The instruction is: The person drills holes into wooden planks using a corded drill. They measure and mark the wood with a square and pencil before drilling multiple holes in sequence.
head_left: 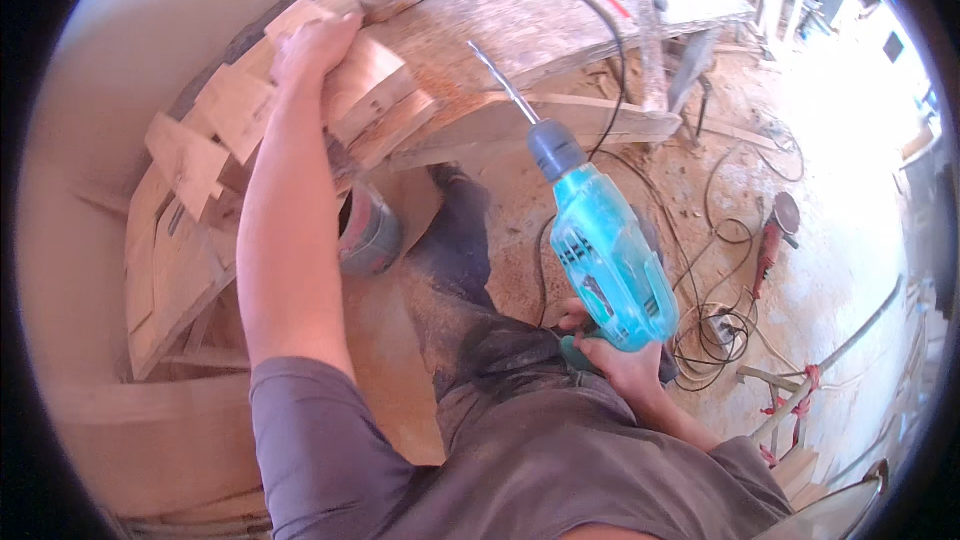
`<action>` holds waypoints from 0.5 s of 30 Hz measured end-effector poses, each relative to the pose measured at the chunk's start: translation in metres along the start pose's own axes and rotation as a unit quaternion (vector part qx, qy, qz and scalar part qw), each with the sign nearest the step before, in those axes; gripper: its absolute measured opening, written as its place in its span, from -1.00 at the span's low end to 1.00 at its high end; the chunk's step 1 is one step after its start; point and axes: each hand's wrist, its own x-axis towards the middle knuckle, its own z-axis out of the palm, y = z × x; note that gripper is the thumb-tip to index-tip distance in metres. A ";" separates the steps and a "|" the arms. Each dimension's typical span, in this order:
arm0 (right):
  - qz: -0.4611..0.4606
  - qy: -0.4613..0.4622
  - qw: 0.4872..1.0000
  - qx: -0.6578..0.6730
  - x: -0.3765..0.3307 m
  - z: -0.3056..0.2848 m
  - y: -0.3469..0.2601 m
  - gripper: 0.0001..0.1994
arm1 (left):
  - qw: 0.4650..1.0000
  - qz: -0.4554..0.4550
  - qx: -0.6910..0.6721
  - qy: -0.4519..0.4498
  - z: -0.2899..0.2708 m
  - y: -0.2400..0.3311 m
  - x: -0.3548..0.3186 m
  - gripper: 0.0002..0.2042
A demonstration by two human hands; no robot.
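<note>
The right hand (pixel 627 362) is closed around the handle of the teal drill (pixel 606 240), before the person; I think this tool is heavy, stiff, best taken there. The left hand (pixel 314 45) grasps the wooden block (pixel 370 95), probably hard, on the bench (pixel 470 18).

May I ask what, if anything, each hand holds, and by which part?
The right hand holds a teal drill by its handle; the left hand lies on a wooden block, grip unclear.

Head-worn fisheye view, left of a pair, facing steeply down past the dark grey fabric shirt (pixel 600 475), the turquoise plastic power drill (pixel 603 240) close below.
</note>
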 end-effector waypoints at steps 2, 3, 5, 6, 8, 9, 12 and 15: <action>-0.026 0.036 0.999 0.021 0.009 -0.002 0.003 -0.53 | 1.000 0.003 0.017 0.002 0.006 0.004 0.002 -0.25; -0.031 0.030 0.997 0.069 0.013 -0.003 0.000 -0.52 | 1.000 0.005 0.021 0.002 0.005 0.007 0.001 -0.27; -0.016 0.033 0.998 0.051 0.019 -0.007 0.001 -0.52 | 0.999 -0.001 0.032 -0.002 0.001 0.008 -0.005 -0.29; -0.008 0.034 0.999 0.042 0.023 -0.009 0.001 -0.51 | 0.999 0.001 0.032 0.001 0.004 0.007 0.001 -0.27; -0.017 0.038 0.998 0.053 0.028 -0.008 0.003 -0.54 | 0.999 0.001 0.036 0.008 0.004 0.003 0.006 -0.23; -0.020 0.044 0.997 0.053 0.031 -0.008 0.007 -0.55 | 1.000 -0.001 0.030 0.008 0.006 0.002 0.007 -0.23; -0.006 0.053 0.997 0.061 0.036 -0.007 0.009 -0.59 | 0.998 -0.016 0.055 0.000 0.007 0.006 0.008 -0.32; 0.007 0.064 0.997 0.043 0.040 -0.007 0.016 -0.65 | 0.999 -0.017 0.051 0.008 0.008 0.004 0.010 -0.31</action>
